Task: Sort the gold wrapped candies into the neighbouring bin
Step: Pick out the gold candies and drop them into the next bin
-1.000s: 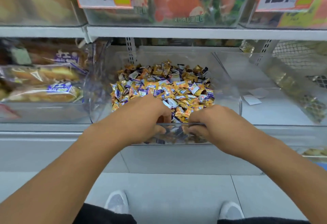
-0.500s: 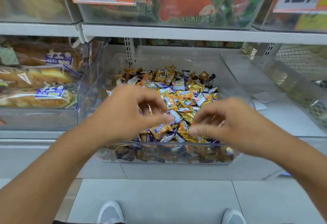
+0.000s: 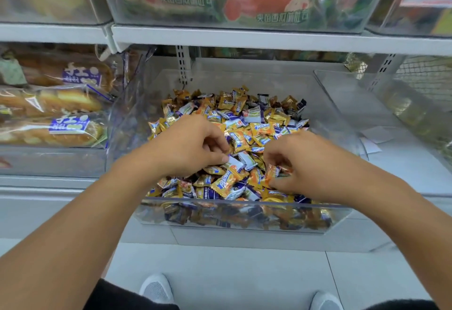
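— Hardly any sorted? 
— None that shows: the neighbouring bin to the right holds only paper slips, and the gold wrapped candies lie mixed in the clear bin.
— And the hands?
— Left hand curled, pinching a pale wrapper mid-pile; right hand curled, pinching an orange-gold candy near the front wall.

Gold wrapped candies lie heaped (mixed with purple ones) in a clear bin; the neighbouring bin stands right.
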A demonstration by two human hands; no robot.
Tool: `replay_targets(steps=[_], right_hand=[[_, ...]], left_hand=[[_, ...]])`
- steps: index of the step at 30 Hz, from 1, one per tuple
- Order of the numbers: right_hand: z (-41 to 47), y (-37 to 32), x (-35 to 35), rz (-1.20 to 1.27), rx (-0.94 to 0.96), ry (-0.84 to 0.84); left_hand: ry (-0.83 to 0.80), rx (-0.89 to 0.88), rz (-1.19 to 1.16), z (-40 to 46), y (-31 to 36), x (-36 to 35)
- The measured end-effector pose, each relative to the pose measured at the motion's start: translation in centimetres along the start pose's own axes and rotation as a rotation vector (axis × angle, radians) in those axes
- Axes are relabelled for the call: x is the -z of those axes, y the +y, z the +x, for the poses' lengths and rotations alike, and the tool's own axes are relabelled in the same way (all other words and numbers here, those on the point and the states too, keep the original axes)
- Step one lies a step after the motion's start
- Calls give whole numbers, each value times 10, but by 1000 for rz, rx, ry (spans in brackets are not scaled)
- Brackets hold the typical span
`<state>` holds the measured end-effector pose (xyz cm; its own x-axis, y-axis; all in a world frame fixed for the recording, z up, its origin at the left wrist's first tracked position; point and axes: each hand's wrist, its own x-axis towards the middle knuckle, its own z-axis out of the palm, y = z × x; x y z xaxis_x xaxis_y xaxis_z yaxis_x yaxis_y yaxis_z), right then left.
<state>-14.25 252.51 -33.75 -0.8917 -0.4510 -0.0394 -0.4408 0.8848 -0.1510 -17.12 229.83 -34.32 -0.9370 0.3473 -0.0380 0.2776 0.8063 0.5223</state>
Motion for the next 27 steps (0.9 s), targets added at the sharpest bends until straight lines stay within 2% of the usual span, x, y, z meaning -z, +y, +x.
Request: replay_targets(steps=[3,5,6,8,9,10,11,13,14,16,17,19,20,22,23,24,25,27], right_hand=[[2,2,3,96,-26,110],[4,2,12,365,-114,218],[6,2,18,639,-197,245],[9,0,29,1233,-392,202],[11,0,30,1415,-469,183],[14,0,29,1493,-518,171],[17,1,26,1493,-538,157],[22,2,21,1307,-513,173],[22,4,20,1121,-464,217],[21,4,19,597,-296,296],[21,2,18,350,-231,274],[22,-6,13,57,-182,141],[24,-10,10,-10,-172,96],[31,-11,5,-47,-160,69],[33,-11,5,-52,-149,56],[34,-10,6,-53,-143,35],[34,-8,6,-36,-141,15],[34,-6,8,-11,-138,1]], left_hand=[[89,-14,15,2,-1,2],[213,36,-119,4,-1,5],[260,90,-264,5,0,6],[297,223,-702,7,3,6],[306,287,-959,9,5,5],[303,329,-1197,12,7,4],[286,342,-1384,13,9,4],[218,326,-1626,14,11,3],[186,311,-1716,14,11,3],[136,321,-1863,15,13,5],[121,344,-1884,16,13,5],[135,411,-1716,22,14,5],[184,420,-1484,24,12,4],[331,306,-738,25,8,1],[370,173,-353,25,4,-2],[352,43,-82,24,3,-4],[289,-39,73,22,1,-6],[175,-118,190,25,-2,-11]])
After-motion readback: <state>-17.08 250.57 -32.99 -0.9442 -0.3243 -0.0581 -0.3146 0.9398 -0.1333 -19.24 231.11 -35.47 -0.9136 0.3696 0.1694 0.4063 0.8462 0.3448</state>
